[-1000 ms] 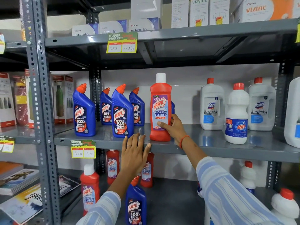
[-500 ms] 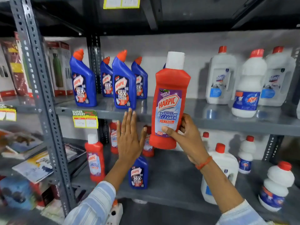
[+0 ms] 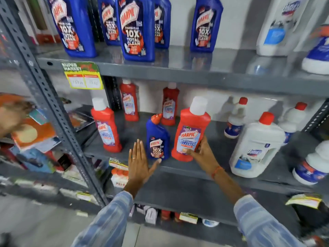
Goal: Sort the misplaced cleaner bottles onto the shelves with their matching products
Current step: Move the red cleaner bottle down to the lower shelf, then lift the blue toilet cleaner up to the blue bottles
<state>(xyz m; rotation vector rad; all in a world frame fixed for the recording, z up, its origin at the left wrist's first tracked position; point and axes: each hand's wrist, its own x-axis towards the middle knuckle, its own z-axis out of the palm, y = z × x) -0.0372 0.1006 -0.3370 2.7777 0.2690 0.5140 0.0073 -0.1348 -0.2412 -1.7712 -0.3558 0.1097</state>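
Right hand [image 3: 201, 154] fingers wrapping red Harpic bottle [image 3: 191, 130], placing it on middle shelf [image 3: 195, 168] w/ other reds; left hand [image 3: 138, 160] flat, empty. Next: blue bottle [image 3: 157, 139], frame center, needing grab.

The red bottle [image 3: 190, 132] at about five o'clock is showing "HARPIC BATHROOM CLEANER 10X". The blue bottles [image 3: 137, 27] at twelve o'clock are reading "HARPIC 10X TOTAL CLEAN". The shelf tag [image 3: 82, 75] at ten o'clock is displaying "SUPER MARKET".
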